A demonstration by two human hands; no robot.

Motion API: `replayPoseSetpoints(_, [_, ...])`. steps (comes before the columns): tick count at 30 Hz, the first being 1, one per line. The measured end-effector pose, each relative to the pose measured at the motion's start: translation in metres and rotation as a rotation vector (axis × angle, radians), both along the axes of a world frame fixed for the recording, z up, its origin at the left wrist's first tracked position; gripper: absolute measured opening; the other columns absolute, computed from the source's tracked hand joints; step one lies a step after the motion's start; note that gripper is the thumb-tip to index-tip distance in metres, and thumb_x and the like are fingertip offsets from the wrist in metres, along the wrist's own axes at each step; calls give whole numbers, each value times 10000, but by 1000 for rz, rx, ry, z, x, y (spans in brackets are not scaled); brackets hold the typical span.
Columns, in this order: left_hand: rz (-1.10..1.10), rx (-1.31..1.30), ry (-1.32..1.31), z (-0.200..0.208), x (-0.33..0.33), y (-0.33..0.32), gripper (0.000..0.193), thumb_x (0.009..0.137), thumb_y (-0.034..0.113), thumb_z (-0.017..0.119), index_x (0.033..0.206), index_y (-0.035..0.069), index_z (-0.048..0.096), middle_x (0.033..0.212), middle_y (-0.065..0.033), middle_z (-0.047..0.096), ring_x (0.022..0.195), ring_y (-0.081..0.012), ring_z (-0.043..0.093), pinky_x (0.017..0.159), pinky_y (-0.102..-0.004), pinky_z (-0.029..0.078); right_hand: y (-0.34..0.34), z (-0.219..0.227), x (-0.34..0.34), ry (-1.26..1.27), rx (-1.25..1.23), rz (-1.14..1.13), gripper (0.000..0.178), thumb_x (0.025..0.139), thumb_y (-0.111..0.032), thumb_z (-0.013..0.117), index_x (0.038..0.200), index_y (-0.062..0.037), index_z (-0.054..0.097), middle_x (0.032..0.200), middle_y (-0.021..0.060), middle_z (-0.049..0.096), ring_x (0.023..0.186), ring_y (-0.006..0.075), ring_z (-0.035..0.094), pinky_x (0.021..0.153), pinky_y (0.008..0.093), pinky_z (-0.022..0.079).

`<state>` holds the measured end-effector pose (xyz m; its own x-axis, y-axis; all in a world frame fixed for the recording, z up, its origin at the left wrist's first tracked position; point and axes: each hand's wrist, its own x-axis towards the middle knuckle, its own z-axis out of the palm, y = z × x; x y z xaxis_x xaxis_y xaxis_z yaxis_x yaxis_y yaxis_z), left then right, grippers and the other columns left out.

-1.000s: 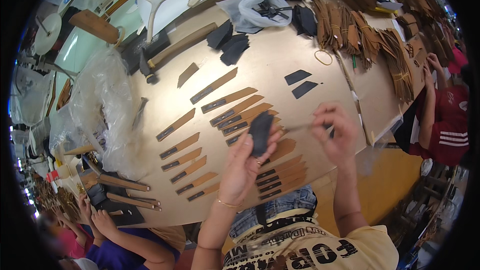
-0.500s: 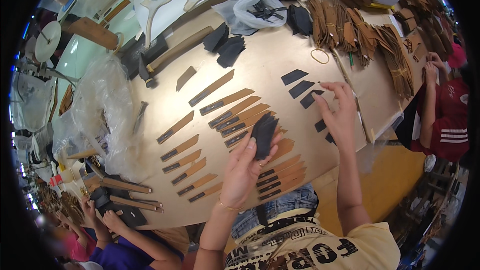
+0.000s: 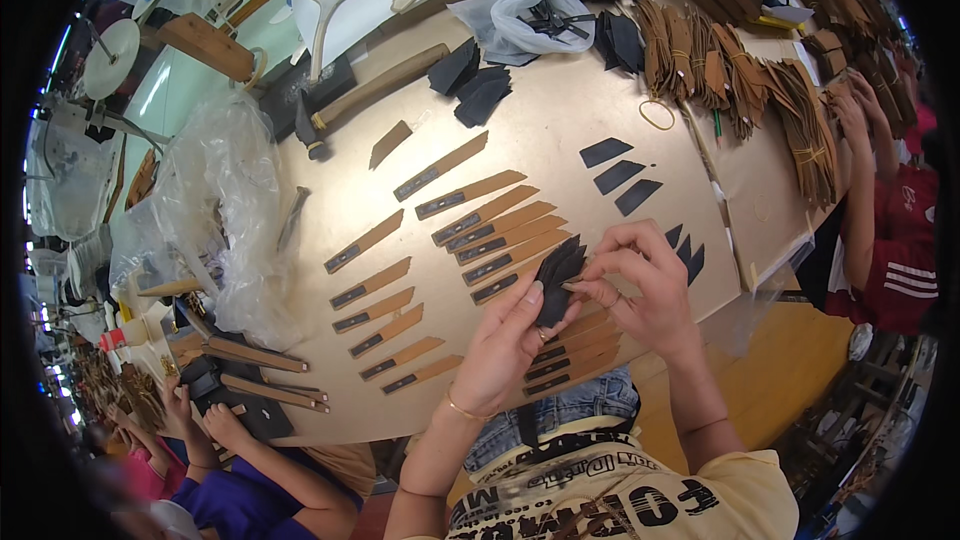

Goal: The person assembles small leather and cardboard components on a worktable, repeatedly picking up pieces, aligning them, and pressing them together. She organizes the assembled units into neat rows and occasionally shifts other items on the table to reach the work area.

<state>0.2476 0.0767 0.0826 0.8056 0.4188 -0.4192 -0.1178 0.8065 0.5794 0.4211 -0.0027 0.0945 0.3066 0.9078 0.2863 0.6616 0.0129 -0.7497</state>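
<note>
A fanned stack of thin black leather-like pieces (image 3: 560,275) is gripped in my left hand (image 3: 505,330), thumb on top. My right hand (image 3: 645,285) has come to the stack's right edge, thumb and fingers pinching a black piece there. To the right lie several loose black slanted pieces (image 3: 619,177), some partly hidden behind my right hand. Left of my hands, brown strips with dark inset ends (image 3: 483,215) lie in overlapping rows, and another column of such strips (image 3: 378,292) is further left. More strips (image 3: 575,355) lie partly under my wrists.
A hammer (image 3: 380,85), black pieces (image 3: 482,95) and a plastic bag of black strips (image 3: 545,18) are at the back. Bundled brown strips (image 3: 800,125) lie at the right. Crumpled clear plastic (image 3: 240,210) lies left. Co-workers' hands (image 3: 855,105) are at the far right and lower left.
My right hand has moved left and down from beside the loose black pieces to the stack, its fingers closing. My left hand still holds the stack. The whole view has shifted slightly.
</note>
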Motion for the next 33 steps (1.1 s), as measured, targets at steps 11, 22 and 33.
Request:
replayPoseSetpoints(11, [152,-63,-12,0,-6,15,454,1079,195,339,1449,-66,358,1432,-207,483,1312,-285,514,1070,-347,474,30,-13,47,416,77,-190,182,849,-53,731,1015,3,680,871,26,655,802,105,579,731,271,472])
replayPoseSetpoints(22, [204,-5,3,10,-13,11,470,1070,164,317,1445,-119,313,1447,-273,431,1322,-333,494,1072,-364,490,92,-56,88,-468,159,-322,243,825,-144,752,1049,-66,700,954,77,630,824,217,604,729,319,476])
replayPoseSetpoints(33, [109,75,10,3,-13,0,449,1075,186,367,1451,-58,358,1353,-140,541,1185,-195,584,1014,-322,515,24,1,-6,-51,71,129,368,685,-148,855,1025,-84,730,957,35,596,837,186,588,713,305,487])
